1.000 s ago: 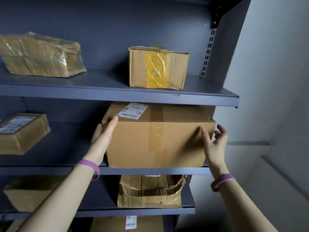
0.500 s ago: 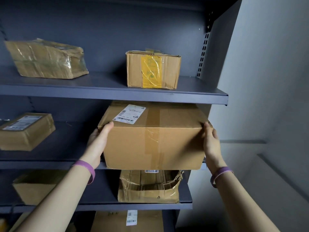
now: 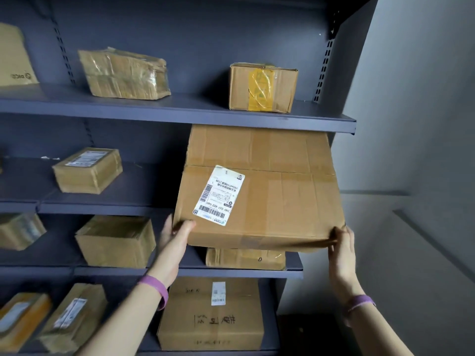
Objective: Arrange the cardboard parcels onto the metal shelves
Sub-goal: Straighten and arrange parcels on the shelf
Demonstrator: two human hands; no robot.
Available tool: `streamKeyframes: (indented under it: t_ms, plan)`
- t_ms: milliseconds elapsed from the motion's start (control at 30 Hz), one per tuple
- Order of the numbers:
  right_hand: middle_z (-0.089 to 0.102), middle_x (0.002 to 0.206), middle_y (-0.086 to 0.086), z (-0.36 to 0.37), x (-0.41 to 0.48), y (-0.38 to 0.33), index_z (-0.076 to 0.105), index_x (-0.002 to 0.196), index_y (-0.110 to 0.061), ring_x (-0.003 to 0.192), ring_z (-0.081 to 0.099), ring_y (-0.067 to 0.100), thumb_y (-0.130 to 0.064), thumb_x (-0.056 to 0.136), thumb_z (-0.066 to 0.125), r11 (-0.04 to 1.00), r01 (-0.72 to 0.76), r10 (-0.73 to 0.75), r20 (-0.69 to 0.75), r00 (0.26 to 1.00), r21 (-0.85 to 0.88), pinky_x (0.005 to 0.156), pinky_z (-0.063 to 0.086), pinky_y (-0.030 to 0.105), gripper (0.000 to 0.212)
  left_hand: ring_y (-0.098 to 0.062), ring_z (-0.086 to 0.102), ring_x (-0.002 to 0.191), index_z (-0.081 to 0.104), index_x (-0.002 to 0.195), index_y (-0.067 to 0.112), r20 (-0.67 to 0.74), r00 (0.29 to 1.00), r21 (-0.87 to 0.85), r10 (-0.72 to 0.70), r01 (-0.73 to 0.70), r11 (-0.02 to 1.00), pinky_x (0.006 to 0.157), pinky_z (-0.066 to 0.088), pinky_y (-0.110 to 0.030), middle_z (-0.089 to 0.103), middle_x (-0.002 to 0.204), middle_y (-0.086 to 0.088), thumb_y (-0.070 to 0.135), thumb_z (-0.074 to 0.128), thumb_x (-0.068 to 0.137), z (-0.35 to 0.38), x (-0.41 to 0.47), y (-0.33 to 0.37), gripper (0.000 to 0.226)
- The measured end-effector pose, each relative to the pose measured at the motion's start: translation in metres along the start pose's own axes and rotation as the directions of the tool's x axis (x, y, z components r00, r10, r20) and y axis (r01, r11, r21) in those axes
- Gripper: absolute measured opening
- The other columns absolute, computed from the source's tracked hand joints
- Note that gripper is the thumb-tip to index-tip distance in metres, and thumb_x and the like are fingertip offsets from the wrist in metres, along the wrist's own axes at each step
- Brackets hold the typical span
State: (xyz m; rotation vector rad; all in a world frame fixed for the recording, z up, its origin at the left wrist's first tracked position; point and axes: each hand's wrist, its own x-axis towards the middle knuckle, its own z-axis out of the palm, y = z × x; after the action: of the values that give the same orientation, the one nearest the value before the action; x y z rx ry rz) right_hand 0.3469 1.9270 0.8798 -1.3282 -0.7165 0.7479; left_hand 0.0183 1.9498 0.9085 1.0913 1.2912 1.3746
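Observation:
A large cardboard parcel (image 3: 277, 196) with a white shipping label (image 3: 219, 195) juts out from the right end of the second shelf (image 3: 102, 208), its near edge tilted down over the shelf front. My left hand (image 3: 177, 233) grips its lower left corner. My right hand (image 3: 343, 242) grips its lower right corner. Its far end is hidden under the top shelf (image 3: 180, 111) of the dark metal rack.
The top shelf holds a taped parcel (image 3: 126, 73) and a box with yellow tape (image 3: 263, 87). A small labelled box (image 3: 87, 169) sits left on the second shelf. Lower shelves carry several more parcels, one (image 3: 245, 258) right under the held box. A grey wall (image 3: 411, 124) stands right.
The big parcel has been pulled outward and tipped so its labelled top faces me. Both hands moved from its sides to its lower front corners. The view has widened leftward.

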Motion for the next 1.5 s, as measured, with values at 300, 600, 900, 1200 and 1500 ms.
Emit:
streamKeyframes:
  t_ms: [300,600,900,1200,1500]
  plan:
    - [0.055,0.099,-0.016,-0.009,-0.011,0.007,0.053,0.096,-0.042,0.102,0.051,0.005,-0.06,0.074,0.042,0.999,-0.031,0.032,0.029,0.999,-0.033,0.107,0.035,0.035,0.031,0.003,0.051,0.103,0.056,0.115,0.043,0.026,0.999,0.011,-0.045,0.045,0.999,0.086,0.035,-0.028,0.061,0.11,0.022,0.037,0.058,0.091,-0.007,-0.015,-0.01,0.025]
    - [0.059,0.099,-0.027,0.013,0.015,-0.032,0.061,0.101,-0.041,0.093,0.053,-0.009,-0.059,0.09,0.043,0.994,0.085,-0.087,-0.027,0.996,-0.063,0.08,0.034,0.016,0.027,0.008,0.059,0.092,0.065,0.094,0.048,-0.042,0.999,-0.055,-0.031,0.029,0.998,0.076,0.04,-0.018,0.069,0.098,0.027,0.046,0.069,0.082,0.003,0.019,0.022,0.013]
    - [0.053,0.074,-0.016,0.057,0.102,-0.065,0.061,0.093,-0.016,0.074,0.049,0.004,-0.057,0.094,0.047,0.985,0.162,-0.166,-0.078,0.983,-0.051,0.073,0.037,0.023,0.043,-0.012,0.067,0.1,0.069,0.096,0.032,-0.108,0.993,-0.065,-0.04,0.033,0.997,0.094,0.05,-0.034,0.074,0.102,0.01,0.061,0.068,0.076,0.034,0.094,0.062,0.035]
    - [0.047,0.074,-0.017,0.093,0.175,-0.068,0.053,0.075,-0.031,0.074,0.044,0.003,-0.055,0.097,0.045,0.981,0.188,-0.189,-0.015,0.982,-0.041,0.074,0.035,0.022,0.033,-0.014,0.065,0.102,0.065,0.095,0.029,-0.1,0.993,-0.055,-0.056,0.051,0.997,0.09,0.05,-0.033,0.071,0.108,0.006,0.06,0.065,0.079,0.065,0.166,0.069,0.034]
    - [0.055,0.08,-0.013,0.103,0.199,-0.055,0.056,0.086,-0.021,0.075,0.049,-0.001,-0.059,0.095,0.044,0.978,0.204,-0.207,-0.091,0.974,-0.035,0.071,0.037,0.015,0.041,-0.013,0.063,0.108,0.067,0.104,0.037,-0.101,0.994,-0.049,-0.039,0.034,0.998,0.1,0.047,-0.039,0.07,0.113,0.01,0.071,0.066,0.07,0.071,0.183,0.058,0.048]
